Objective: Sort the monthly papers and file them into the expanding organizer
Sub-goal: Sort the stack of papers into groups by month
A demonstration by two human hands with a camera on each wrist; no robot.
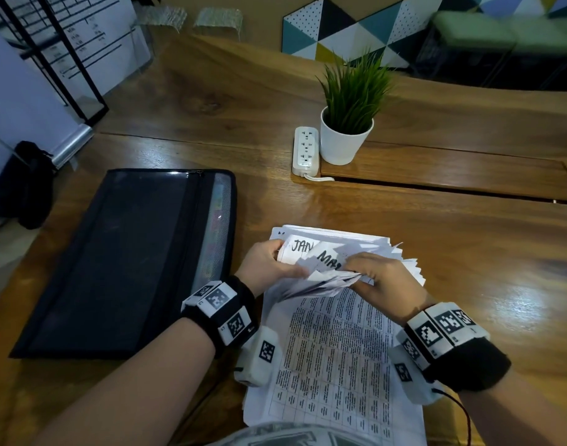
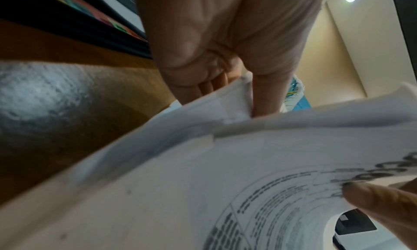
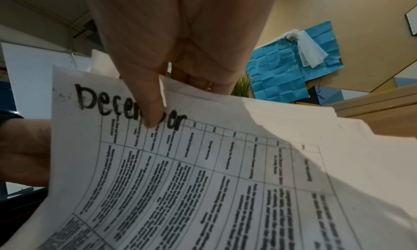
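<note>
Both hands pinched the papers (image 1: 333,317) at their far edge, left hand (image 1: 269,265) nearer the organizer (image 1: 121,262), which lay left, long axis near-to-far, right hand (image 1: 385,281) farther

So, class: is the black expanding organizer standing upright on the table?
No, the expanding organizer lies flat on the table, left of the papers.

Landmark: expanding organizer (image 1: 124,262), lying flat and closed on the counter (image 1: 452,252). Bare counter lies beyond its far edge. Just right of it, the stack of papers (image 1: 336,349) blocks the near counter. Farther right and beyond stand a power strip (image 1: 305,151) and potted plant (image 1: 348,123), touching.
</note>
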